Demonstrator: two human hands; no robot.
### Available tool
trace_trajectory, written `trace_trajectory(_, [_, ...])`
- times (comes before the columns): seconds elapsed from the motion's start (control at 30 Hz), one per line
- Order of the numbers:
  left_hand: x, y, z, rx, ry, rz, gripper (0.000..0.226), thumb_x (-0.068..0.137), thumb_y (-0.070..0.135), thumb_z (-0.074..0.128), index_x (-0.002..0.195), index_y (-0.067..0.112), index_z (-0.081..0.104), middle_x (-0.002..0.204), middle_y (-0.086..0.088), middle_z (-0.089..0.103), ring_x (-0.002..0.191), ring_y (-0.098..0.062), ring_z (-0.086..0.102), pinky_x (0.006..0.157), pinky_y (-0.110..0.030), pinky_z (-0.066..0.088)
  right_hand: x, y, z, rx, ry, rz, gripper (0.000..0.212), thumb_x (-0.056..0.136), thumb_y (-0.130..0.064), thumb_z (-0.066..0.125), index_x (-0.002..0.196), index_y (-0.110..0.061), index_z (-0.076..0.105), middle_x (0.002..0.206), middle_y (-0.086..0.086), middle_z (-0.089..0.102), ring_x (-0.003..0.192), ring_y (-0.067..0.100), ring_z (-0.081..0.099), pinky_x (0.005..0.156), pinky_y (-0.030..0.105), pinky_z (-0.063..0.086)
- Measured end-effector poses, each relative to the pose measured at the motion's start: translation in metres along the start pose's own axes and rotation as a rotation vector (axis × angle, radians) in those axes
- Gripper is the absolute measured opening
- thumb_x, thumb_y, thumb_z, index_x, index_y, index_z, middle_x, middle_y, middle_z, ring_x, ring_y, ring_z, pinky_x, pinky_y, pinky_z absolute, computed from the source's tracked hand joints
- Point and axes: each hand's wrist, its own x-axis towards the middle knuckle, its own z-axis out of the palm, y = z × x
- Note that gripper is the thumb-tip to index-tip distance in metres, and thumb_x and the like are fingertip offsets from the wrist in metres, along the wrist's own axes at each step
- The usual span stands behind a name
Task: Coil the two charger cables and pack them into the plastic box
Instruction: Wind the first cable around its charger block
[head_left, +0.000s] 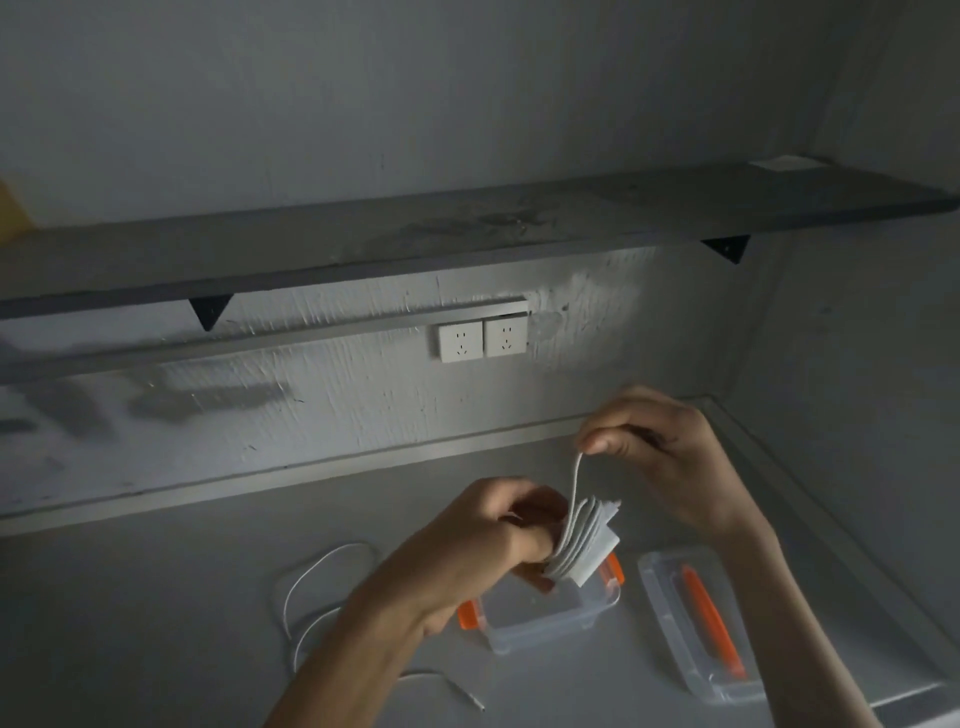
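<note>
My left hand (498, 525) holds a white charger cable (584, 540) wound into several loops around its fingers, above the clear plastic box (540, 618) with orange latches. My right hand (660, 452) is higher and to the right, pinching the free end of that same cable between thumb and finger, so the strand runs down to the coil. A second white cable (311, 587) lies loose in curves on the desk to the left of the box, partly hidden by my left forearm; its plug end lies near the front.
The box's clear lid (696, 623) with an orange handle lies to the right of the box, near the desk's right edge. Two wall sockets (483, 340) sit on the back wall under a long dark shelf (467, 234). A side wall closes the right.
</note>
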Motion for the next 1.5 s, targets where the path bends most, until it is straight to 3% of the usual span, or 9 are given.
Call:
trace_trajectory(0.13, [0.003,0.006,-0.002,-0.129,-0.081,-0.036,0.033,0.071,0.004,0.054,0.102,-0.001,0.066,0.084,-0.007,0.068,0.073,-0.017,0.064,0.063,-0.028,0.056,0.000,0.015,0.007,0.135,-0.148,0.172,0.017,0.081,-0.022,0.068,0.074,-0.036,0.073,0.078,-0.013,0.069,0.073,-0.003,0.063,0.071,0.010,0.045])
trace_trajectory(0.4, [0.013,0.011,0.005,-0.280,-0.045,-0.154,0.020,0.090,-0.007,0.045,0.089,0.001,0.063,0.086,-0.020,0.064,0.080,-0.028,0.064,0.063,-0.031,0.057,-0.031,0.036,0.021,0.319,-0.027,0.258,0.011,0.082,-0.045,0.067,0.082,-0.037,0.074,0.077,-0.019,0.072,0.072,-0.006,0.064,0.069,0.011,0.049])
trace_trajectory(0.57, [0.022,0.007,0.015,-0.337,0.005,-0.193,0.023,0.090,-0.002,0.048,0.103,-0.009,0.067,0.093,-0.024,0.067,0.083,-0.027,0.066,0.070,-0.030,0.059,-0.043,0.053,0.029,0.252,0.009,0.335,0.032,0.088,-0.004,0.062,0.082,-0.034,0.073,0.077,-0.008,0.072,0.072,0.007,0.064,0.068,0.027,0.051])
trace_trajectory(0.77, [0.027,0.008,0.024,-0.426,0.115,-0.208,0.027,0.089,0.003,0.058,0.110,-0.013,0.065,0.099,-0.026,0.067,0.080,-0.027,0.066,0.071,-0.030,0.062,-0.053,0.046,0.044,0.269,0.024,0.368,0.010,0.078,-0.023,0.063,0.080,-0.027,0.071,0.075,-0.001,0.068,0.070,0.011,0.060,0.062,0.031,0.049])
trace_trajectory(0.87, [0.025,0.007,0.025,-0.442,0.153,-0.204,0.024,0.090,0.006,0.060,0.106,-0.010,0.068,0.103,-0.029,0.070,0.078,-0.027,0.068,0.070,-0.029,0.063,-0.054,0.040,0.045,0.257,0.014,0.326,0.019,0.081,-0.014,0.061,0.086,-0.028,0.071,0.082,0.005,0.071,0.073,0.012,0.064,0.066,0.031,0.052])
trace_trajectory(0.97, [0.018,0.009,0.027,-0.452,0.157,-0.171,0.023,0.091,0.007,0.059,0.104,-0.009,0.070,0.109,-0.030,0.069,0.083,-0.028,0.068,0.074,-0.031,0.062,-0.054,0.031,0.043,0.256,0.001,0.282,0.043,0.083,0.004,0.058,0.092,-0.036,0.071,0.087,-0.010,0.073,0.079,0.003,0.068,0.070,0.018,0.053])
trace_trajectory(1.07, [0.004,0.015,0.028,-0.446,0.100,-0.094,0.023,0.091,0.005,0.055,0.103,-0.008,0.069,0.099,-0.025,0.071,0.085,-0.026,0.068,0.078,-0.033,0.061,-0.049,0.017,0.039,0.268,0.026,0.263,0.048,0.082,0.005,0.058,0.091,-0.040,0.072,0.085,-0.012,0.074,0.078,0.002,0.069,0.068,0.015,0.052])
trace_trajectory(1.3, [-0.027,0.037,0.026,-0.490,-0.053,0.039,0.021,0.084,0.008,0.058,0.096,0.000,0.074,0.093,-0.019,0.074,0.087,-0.024,0.072,0.068,-0.029,0.060,-0.027,-0.012,0.020,0.315,0.029,0.126,0.038,0.084,0.011,0.058,0.102,-0.019,0.071,0.095,0.010,0.074,0.087,0.031,0.071,0.078,0.043,0.059])
trace_trajectory(1.5, [-0.037,0.046,0.024,-0.455,-0.067,0.109,0.026,0.077,0.015,0.057,0.093,0.008,0.077,0.096,-0.021,0.075,0.092,-0.028,0.073,0.070,-0.031,0.061,-0.025,-0.024,0.016,0.345,-0.007,0.109,0.041,0.089,0.016,0.054,0.111,-0.016,0.067,0.093,0.001,0.073,0.086,0.024,0.070,0.076,0.042,0.057])
